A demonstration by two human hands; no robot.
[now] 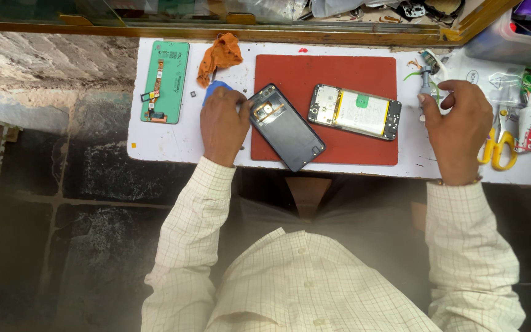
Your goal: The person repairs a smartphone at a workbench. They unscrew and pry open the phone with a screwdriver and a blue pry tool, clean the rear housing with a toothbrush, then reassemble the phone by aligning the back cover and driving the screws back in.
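I see my left hand (222, 126) in the middle of the frame, its fingers pressing down on the edge of the dark phone back cover (286, 127), which lies on the red mat (351, 71). My right hand (459, 126) is at the right side, fingers curled around a small grey tool (426, 86). The open phone body (355, 112) lies beside the cover. I think it helps to hold the cover flat and bring the tool in slowly.
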